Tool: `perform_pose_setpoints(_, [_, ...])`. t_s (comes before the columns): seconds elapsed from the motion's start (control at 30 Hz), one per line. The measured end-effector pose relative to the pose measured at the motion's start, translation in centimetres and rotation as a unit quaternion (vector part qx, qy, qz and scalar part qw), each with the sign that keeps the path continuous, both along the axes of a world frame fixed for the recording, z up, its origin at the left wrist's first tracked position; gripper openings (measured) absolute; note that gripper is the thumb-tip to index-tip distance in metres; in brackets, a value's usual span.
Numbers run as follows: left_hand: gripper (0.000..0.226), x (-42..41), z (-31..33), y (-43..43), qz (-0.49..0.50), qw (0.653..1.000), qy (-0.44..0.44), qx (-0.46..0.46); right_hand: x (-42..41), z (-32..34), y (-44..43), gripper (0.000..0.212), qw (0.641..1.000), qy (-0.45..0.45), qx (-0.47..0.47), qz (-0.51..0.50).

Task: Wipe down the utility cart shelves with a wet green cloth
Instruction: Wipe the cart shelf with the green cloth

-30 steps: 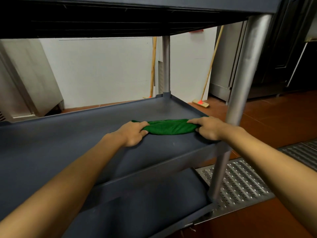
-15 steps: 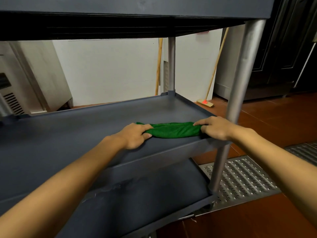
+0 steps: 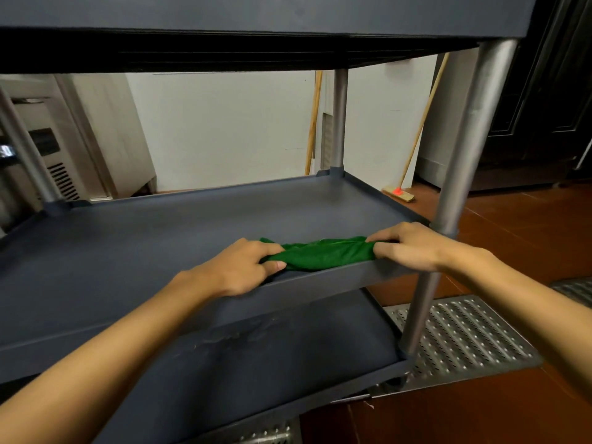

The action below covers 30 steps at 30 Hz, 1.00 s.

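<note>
Lower shelf: the lower shelf (image 3: 288, 363) lies nearest, below both forearms. Pale streaks mark its top, so it probably still needs wiping.
Left hand: the left hand (image 3: 237, 270) grips the left end of the cloth, its fingers (image 3: 266, 249) curled over the top and the thumb tucked beneath.
Right hand: the right hand (image 3: 413, 248) pinches the other end, its fingers (image 3: 384, 235) bent down onto the bunched fabric beside the corner post (image 3: 464, 161).
Cloth: the green cloth (image 3: 320, 253) is gathered into a long roll between the two hands. It lies on the middle shelf just behind the front lip, towards the right end.
Reason for the hold: a grip at each end likely keeps the roll taut, so one pull sweeps a wide strip and gets into the crease along the lip.
Middle shelf: the middle shelf (image 3: 160, 238) stretches away to the left and back.
Top shelf: the top shelf (image 3: 256, 14) hangs low overhead, which suggests why the arms reach in flat.
Beyond: two brooms (image 3: 419, 129) lean on the wall, well clear of the cart.
</note>
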<state>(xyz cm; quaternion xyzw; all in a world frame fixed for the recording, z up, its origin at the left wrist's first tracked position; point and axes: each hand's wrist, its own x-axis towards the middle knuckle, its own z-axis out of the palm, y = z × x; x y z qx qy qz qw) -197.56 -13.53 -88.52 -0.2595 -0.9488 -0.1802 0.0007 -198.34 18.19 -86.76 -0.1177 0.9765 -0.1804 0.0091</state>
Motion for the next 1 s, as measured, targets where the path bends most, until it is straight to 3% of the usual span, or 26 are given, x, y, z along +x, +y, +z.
perform_pose_setpoints(0.37, [0.027, 1.9, 0.0, -2.7, -0.033, 0.998, 0.046, -0.002, 0.2, 0.3, -2.9, 0.042, 0.997, 0.027, 0.037, 0.059])
perform_pose_setpoints(0.77, [0.042, 4.1, -1.1, -7.2, -0.014, 0.993, 0.107, 0.054, 0.7, -0.2, -7.6, 0.053, 0.992, 0.047, 0.063, 0.103])
perform_pose_setpoints(1.0, [0.026, 4.9, -0.8, -9.7, 0.010, 0.994, 0.078, 0.079, 0.9, -0.9, -9.9, 0.056, 0.990, 0.072, 0.048, 0.113])
